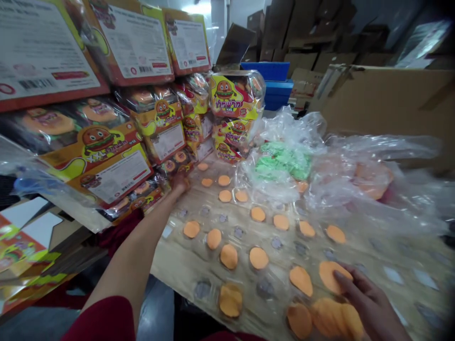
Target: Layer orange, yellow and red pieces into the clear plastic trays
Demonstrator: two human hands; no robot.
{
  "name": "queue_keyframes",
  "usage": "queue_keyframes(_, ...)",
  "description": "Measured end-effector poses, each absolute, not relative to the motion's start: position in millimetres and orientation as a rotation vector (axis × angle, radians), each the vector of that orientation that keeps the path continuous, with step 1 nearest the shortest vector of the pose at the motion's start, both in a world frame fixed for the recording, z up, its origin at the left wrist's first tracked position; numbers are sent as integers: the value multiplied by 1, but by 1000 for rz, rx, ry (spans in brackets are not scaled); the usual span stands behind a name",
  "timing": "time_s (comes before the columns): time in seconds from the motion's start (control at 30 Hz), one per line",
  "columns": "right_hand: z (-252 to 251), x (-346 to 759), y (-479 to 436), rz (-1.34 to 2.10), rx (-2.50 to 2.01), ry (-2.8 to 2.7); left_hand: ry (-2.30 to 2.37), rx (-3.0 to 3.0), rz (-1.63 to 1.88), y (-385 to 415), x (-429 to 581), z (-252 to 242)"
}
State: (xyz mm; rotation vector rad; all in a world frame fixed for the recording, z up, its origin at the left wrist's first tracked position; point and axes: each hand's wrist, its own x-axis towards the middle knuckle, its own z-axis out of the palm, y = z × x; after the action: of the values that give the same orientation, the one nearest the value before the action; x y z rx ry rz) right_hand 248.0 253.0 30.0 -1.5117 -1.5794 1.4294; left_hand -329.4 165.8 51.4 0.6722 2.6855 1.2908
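My right hand (366, 296) is at the lower right, with the thumb and fingers pinching a flat orange disc (334, 277), which looks like a burger-bun piece. Just below it lies a pile of overlapping orange discs (337, 319). My left hand (180, 183) reaches to the far left part of the table, beside the stacked burger-print boxes (163, 137). It is blurred and small, so its fingers and anything in them cannot be made out. Between the hands, several orange discs (259, 258) sit in rough rows in clear plastic over the brown tabletop (185, 277).
A clear bag of green pieces (280, 161) and another bag with orange pieces (373, 177) stand at the back right. Beyond them are a large cardboard box (377, 104) and blue bins (273, 87). Printed card sheets (24, 237) lie at the left.
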Motion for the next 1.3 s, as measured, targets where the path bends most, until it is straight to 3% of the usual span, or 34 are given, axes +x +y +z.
queue_keyframes(0.13,41,219,242,1428,-1424,-1720,2636,788,1324,131,-255,49)
queue_keyframes(0.27,50,151,203,1530,-1010,-2049,1536,891,1322,75,-100,36)
queue_keyframes(0.33,51,118,178,1574,-715,-2207,1280,778,1385,52,-48,32)
queue_keyframes(0.43,43,91,151,1392,-425,-2370,1586,598,1538,28,-60,32)
queue_keyframes(0.53,24,89,136,1112,-31,-2712,2225,413,1497,13,-153,37)
queue_keyframes(0.63,5,94,128,858,330,-3018,2497,314,1448,7,-247,39)
queue_keyframes(0.8,-7,97,121,747,256,-3107,2800,312,1124,2,-307,21)
queue_keyframes(1.1,-1,92,119,665,267,-3161,3032,692,659,-13,-292,2)
queue_keyframes(1.2,14,97,122,623,251,-3124,3026,874,649,-17,-274,5)
queue_keyframes(1.3,33,126,146,659,30,-2949,3110,1133,865,-21,-222,0)
